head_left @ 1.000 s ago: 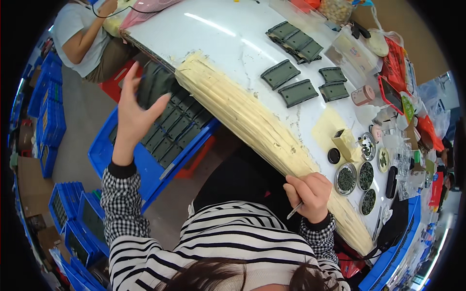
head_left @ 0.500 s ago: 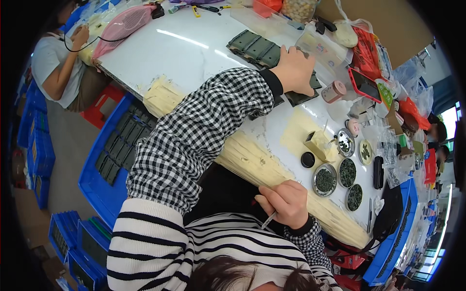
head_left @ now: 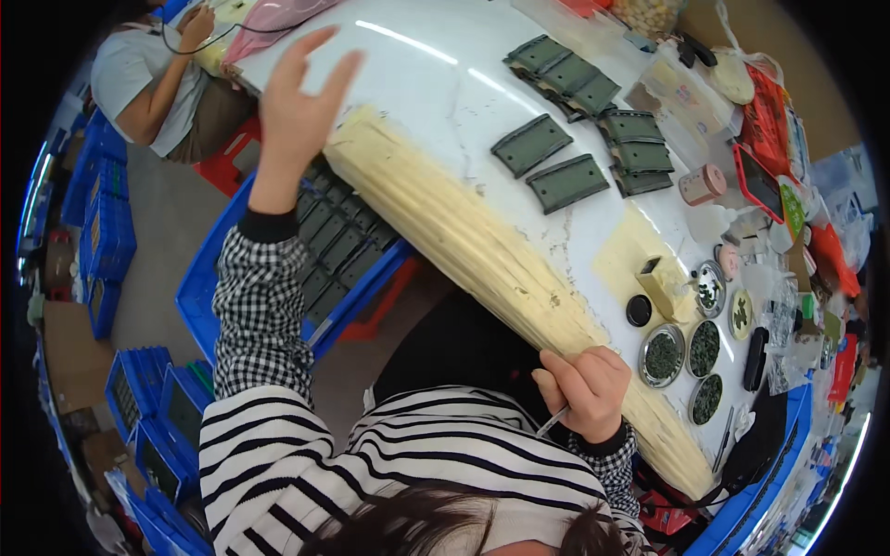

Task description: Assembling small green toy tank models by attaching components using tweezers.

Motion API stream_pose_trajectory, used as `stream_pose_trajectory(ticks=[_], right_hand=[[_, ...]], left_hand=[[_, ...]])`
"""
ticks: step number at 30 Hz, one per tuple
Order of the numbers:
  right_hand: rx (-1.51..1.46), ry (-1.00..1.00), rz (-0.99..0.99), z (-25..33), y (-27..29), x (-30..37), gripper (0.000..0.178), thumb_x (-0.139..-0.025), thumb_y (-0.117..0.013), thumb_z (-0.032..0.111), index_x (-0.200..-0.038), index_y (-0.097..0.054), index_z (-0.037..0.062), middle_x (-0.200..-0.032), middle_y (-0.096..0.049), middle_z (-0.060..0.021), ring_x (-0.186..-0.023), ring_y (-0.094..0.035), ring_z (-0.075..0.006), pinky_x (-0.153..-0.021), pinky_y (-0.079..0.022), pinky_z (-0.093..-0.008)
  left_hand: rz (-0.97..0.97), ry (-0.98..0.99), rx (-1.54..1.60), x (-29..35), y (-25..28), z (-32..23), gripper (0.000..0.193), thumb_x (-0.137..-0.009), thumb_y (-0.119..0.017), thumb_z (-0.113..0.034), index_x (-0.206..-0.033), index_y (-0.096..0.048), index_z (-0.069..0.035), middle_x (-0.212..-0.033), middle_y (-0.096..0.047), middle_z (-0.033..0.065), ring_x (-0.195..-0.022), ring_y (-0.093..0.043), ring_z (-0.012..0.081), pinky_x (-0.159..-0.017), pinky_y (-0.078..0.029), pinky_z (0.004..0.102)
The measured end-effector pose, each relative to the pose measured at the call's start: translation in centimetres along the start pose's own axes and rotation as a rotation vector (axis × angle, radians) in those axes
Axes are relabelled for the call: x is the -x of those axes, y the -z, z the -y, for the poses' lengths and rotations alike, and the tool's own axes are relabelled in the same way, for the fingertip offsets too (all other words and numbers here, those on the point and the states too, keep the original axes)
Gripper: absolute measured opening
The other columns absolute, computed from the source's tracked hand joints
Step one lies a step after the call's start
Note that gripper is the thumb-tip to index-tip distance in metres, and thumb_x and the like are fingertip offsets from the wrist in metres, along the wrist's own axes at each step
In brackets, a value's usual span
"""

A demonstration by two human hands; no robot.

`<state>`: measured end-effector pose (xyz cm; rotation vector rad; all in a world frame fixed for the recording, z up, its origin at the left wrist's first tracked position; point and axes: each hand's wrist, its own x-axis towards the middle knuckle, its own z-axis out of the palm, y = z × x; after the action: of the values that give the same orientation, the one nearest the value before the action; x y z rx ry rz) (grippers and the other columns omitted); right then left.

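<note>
My left hand is raised at the table's left edge with the fingers spread and nothing in them. Below it stands a blue crate holding rows of dark green curved panels. My right hand is closed round a thin metal tool beside the yellow padded table edge; most of the tool is hidden in the fist. Two single green panels, one slightly farther than the other, lie apart on the white table. Behind them are a joined group of panels and a stack.
Round dishes of dark green bits stand on the right, near a black lid and a yellow block. A pink jar and red-framed phone are farther back. A co-worker sits at the far left.
My left hand has left the green panels and swung left to above the blue crate. The view has shifted, uncovering the panels. My right hand keeps its grip on the thin tool.
</note>
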<state>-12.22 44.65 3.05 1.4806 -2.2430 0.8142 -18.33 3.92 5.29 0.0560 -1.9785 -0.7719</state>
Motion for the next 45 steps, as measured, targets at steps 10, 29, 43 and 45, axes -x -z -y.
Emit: stream_pose_trajectory(ticks=[10,29,43,45], right_hand=[[0.018,-0.060,0.020,0.7,-0.4,0.0,0.013,-0.075,-0.074,0.011,-0.083,-0.070,0.0006,-0.061,-0.054,-0.0071,-0.050,-0.050,-0.0244,-0.049,-0.041,-0.0336],[0.053,-0.020,0.022,0.7,-0.5,-0.4,0.020,-0.069,-0.079,0.010,-0.084,-0.068,0.0018,-0.061,-0.051,-0.0038,-0.050,-0.050,-0.0208,-0.049,-0.041,-0.0317],[0.041,-0.025,0.018,0.6,0.0,0.2,0.021,-0.066,-0.079,0.010,-0.083,-0.068,0.0032,-0.063,-0.055,-0.0025,-0.051,-0.052,-0.0196,-0.052,-0.043,-0.0312],[0.061,-0.023,0.023,0.6,0.1,0.2,0.022,-0.067,-0.080,0.012,-0.083,-0.068,0.0035,-0.063,-0.055,-0.0023,-0.052,-0.052,-0.0187,-0.052,-0.043,-0.0304]], left_hand=[[0.552,0.633,-0.809,25.3,25.6,13.1,0.086,-0.075,-0.080,-0.038,-0.145,-0.038,-0.010,-0.151,-0.032,0.0206,-0.142,-0.025,0.0385,-0.115,-0.027,0.0467],[0.408,0.662,-0.835,29.5,24.7,13.2,0.086,-0.062,-0.078,-0.026,-0.137,-0.042,-0.005,-0.120,-0.056,0.0220,-0.110,-0.054,0.0381,-0.098,-0.042,0.0452],[0.282,0.247,-0.024,4.2,4.8,-5.0,0.069,-0.075,-0.075,-0.015,-0.135,-0.043,-0.002,-0.117,-0.059,0.0159,-0.108,-0.058,0.0213,-0.089,-0.051,0.0356],[0.394,0.003,-0.079,0.0,-0.9,-7.3,0.066,-0.074,-0.075,-0.018,-0.131,-0.046,-0.001,-0.115,-0.059,0.0182,-0.111,-0.057,0.0217,-0.089,-0.052,0.0352]])
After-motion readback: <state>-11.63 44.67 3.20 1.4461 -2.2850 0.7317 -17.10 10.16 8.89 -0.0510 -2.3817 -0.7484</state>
